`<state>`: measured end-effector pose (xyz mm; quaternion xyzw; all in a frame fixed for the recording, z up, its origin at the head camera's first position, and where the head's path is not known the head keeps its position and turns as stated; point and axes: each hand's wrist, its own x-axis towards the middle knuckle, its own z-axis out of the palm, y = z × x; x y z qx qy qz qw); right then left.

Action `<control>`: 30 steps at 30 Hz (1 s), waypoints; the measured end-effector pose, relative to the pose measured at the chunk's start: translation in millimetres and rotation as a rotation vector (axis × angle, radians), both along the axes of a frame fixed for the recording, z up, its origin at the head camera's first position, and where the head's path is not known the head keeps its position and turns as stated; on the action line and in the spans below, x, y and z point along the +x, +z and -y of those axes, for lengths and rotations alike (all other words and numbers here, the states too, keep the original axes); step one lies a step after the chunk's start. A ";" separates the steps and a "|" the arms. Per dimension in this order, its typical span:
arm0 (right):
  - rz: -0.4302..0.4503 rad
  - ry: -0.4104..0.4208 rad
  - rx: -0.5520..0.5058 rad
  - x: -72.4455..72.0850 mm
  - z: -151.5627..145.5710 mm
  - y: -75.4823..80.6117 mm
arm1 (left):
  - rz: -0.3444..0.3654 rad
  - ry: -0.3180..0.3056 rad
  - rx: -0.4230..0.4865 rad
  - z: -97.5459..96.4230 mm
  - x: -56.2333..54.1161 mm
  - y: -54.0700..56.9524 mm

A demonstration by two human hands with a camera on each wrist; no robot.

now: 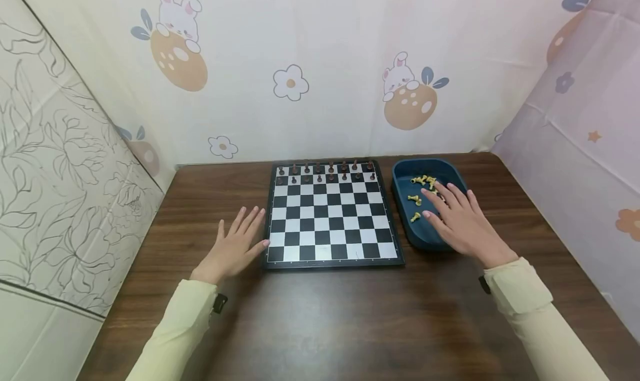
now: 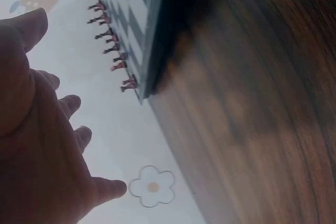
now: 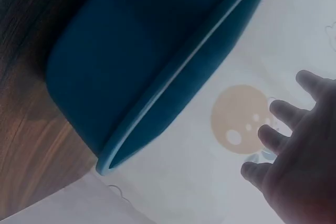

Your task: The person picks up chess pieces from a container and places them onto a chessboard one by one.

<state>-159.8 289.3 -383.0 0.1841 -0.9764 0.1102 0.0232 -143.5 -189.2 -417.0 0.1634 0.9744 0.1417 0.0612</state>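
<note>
A black-and-white chessboard (image 1: 327, 214) lies on the table with two rows of dark brown chess pieces (image 1: 331, 173) along its far side. My left hand (image 1: 232, 250) is at the board's left edge, fingers spread and thumb tip right at the border; nothing is in it. To the board's right stands a blue bin (image 1: 422, 239) holding several yellow chess pieces (image 1: 414, 199). Over the bin's right part is my right hand (image 1: 460, 220), fingers extended and holding nothing, hiding some of the pieces. The right wrist view shows the bin's side (image 3: 121, 66) below the spread fingers.
The brown wooden table (image 1: 320, 320) reaches back to a wall covered with a rabbit-and-flower cloth (image 1: 320, 81). A panel with line-drawn flowers (image 1: 65, 164) borders the left side, and a lilac cloth (image 1: 595, 148) hangs at the right.
</note>
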 end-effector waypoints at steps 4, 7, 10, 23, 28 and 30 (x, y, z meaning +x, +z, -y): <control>0.046 -0.020 0.005 -9.4 -0.5 0.0 | -0.005 -0.009 0.007 2.0 -7.8 -6.1; 0.079 -0.023 0.012 -17.4 -0.3 0.7 | -0.009 -0.021 0.004 2.8 -13.7 -9.7; 0.099 -0.022 0.024 -25.8 0.4 2.1 | -0.012 -0.039 0.014 3.4 -21.1 -13.4; 0.139 0.000 0.152 -67.4 5.7 0.8 | 0.064 -0.029 0.066 2.4 -58.3 -30.7; 0.138 0.026 0.205 -83.0 5.1 -5.4 | 0.082 -0.037 0.053 -2.4 -70.1 -31.9; 0.147 0.035 0.224 -87.9 5.5 -7.7 | 0.094 -0.034 0.046 -4.1 -73.4 -34.4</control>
